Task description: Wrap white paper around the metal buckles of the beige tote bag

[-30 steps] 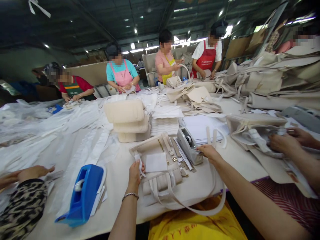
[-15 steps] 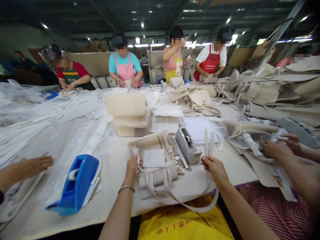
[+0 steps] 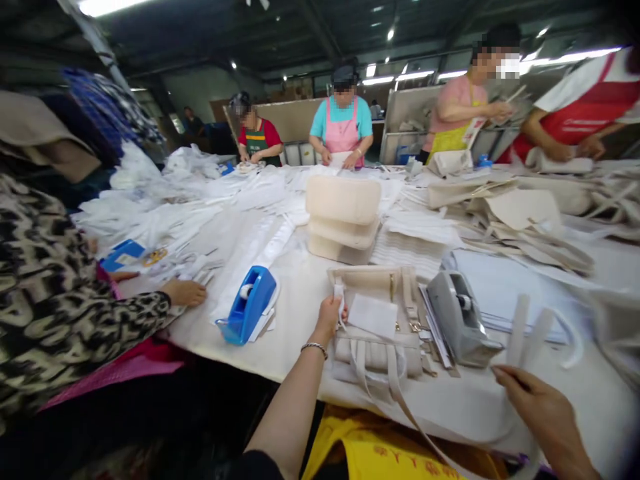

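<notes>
A beige handbag [image 3: 377,277] lies opened out on the table in front of me, with a white square sheet [image 3: 373,316] on it. At its left edge my left hand [image 3: 329,319] is closed on a white wrapping strip [image 3: 339,293]. My right hand [image 3: 543,410], right of the bag, has its fingers pinched together on a long beige strap [image 3: 407,413]. That strap loops from the bag down past the table edge and up by the hand. The pinched part is blurred. A grey tape dispenser [image 3: 457,320] stands between the bag and my right hand.
A blue tape dispenser [image 3: 250,300] stands on the left. Behind the bag are stacked beige bags [image 3: 343,200] and white sheets [image 3: 505,287]. A co-worker's patterned sleeve [image 3: 120,313] reaches in at left. Several people work across the table, and more beige bags [image 3: 525,213] lie at right.
The view has swung left, so the bag and dispensers sit farther right. My left hand stays at the bag's edge, while my right hand is farther from the bag, nearer the table's front.
</notes>
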Action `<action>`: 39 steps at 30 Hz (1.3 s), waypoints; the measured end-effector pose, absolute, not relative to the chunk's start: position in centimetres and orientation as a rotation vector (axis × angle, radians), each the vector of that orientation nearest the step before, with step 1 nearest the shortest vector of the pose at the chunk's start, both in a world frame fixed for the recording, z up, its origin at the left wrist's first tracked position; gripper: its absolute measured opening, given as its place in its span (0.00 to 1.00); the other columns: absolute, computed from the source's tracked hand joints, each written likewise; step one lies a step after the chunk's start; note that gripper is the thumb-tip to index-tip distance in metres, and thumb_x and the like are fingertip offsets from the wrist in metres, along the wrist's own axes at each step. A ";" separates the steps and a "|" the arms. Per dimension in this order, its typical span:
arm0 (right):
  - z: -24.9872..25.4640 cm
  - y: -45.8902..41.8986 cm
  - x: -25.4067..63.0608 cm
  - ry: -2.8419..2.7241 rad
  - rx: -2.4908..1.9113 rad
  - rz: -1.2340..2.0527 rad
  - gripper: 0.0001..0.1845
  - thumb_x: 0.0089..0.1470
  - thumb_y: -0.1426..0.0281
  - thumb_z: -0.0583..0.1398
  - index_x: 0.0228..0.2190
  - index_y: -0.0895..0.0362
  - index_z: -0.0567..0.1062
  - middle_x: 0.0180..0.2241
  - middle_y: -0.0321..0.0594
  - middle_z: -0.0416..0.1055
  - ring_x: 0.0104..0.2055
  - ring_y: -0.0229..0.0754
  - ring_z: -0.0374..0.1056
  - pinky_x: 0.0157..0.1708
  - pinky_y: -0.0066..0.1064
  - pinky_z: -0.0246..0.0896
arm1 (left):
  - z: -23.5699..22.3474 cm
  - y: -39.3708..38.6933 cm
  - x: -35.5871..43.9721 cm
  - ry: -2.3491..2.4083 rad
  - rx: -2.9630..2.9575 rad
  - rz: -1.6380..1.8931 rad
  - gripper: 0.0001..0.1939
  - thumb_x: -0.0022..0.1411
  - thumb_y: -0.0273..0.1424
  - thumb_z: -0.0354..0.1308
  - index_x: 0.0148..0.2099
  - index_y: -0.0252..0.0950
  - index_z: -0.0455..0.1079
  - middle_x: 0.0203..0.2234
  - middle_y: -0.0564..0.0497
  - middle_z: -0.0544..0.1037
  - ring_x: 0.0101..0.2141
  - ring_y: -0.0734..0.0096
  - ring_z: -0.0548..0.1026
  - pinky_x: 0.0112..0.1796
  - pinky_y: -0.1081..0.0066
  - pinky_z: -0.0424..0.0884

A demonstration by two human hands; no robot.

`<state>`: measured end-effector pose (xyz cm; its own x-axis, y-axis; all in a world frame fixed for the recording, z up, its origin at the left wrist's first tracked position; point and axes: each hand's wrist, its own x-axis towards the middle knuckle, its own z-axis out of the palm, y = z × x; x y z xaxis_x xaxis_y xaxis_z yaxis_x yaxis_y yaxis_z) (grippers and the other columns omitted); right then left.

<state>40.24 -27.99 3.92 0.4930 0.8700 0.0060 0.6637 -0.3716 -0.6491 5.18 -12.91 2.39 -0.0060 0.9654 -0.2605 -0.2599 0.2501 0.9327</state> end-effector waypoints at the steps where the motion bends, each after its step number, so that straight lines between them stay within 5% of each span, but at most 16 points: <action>1: 5.3 -27.2 38.5 -1.330 -2.043 0.637 0.23 0.38 0.53 0.55 0.30 0.56 0.74 0.27 0.42 0.71 0.27 0.46 0.64 0.28 0.35 0.60 | 2.3 -12.9 5.2 1.160 0.819 1.159 0.16 0.48 0.43 0.51 0.28 0.34 0.57 0.16 0.57 0.63 0.12 0.83 0.59 0.13 0.79 0.56; 7: 12.8 -17.9 23.6 -1.827 -1.443 1.084 0.16 0.45 0.58 0.54 0.24 0.59 0.72 0.20 0.36 0.64 0.20 0.34 0.55 0.19 0.25 0.49 | 2.6 -13.1 5.1 1.235 0.938 1.131 0.13 0.52 0.40 0.47 0.29 0.34 0.56 0.16 0.57 0.64 0.12 0.83 0.59 0.13 0.79 0.55; 12: 11.3 -11.2 16.7 -2.007 -1.323 0.951 0.16 0.43 0.60 0.55 0.17 0.60 0.69 0.16 0.34 0.61 0.21 0.33 0.55 0.22 0.25 0.47 | 3.1 -13.0 4.6 1.354 1.096 1.123 0.12 0.53 0.39 0.46 0.28 0.34 0.59 0.15 0.56 0.65 0.12 0.80 0.61 0.14 0.77 0.56; 23: 7.6 -8.1 15.5 -2.038 -1.588 0.824 0.14 0.38 0.59 0.58 0.15 0.59 0.69 0.15 0.33 0.61 0.20 0.34 0.55 0.20 0.26 0.43 | 4.6 -13.8 3.7 1.592 1.431 1.110 0.10 0.54 0.33 0.45 0.24 0.36 0.60 0.16 0.54 0.67 0.21 0.73 0.64 0.26 0.72 0.58; 39: 7.8 -9.3 14.9 -1.705 -1.450 1.423 0.23 0.35 0.52 0.59 0.16 0.59 0.62 0.11 0.29 0.54 0.13 0.29 0.48 0.13 0.23 0.40 | 4.9 -14.4 3.3 1.010 0.632 1.179 0.15 0.53 0.42 0.48 0.30 0.33 0.62 0.14 0.55 0.66 0.12 0.79 0.59 0.14 0.76 0.53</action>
<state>14.89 -9.25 7.80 -0.3199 0.9139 -0.2499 0.4093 -0.1046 -0.9064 3.34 -14.40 4.94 0.0516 0.9506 -0.3062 -0.4480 0.2960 0.8436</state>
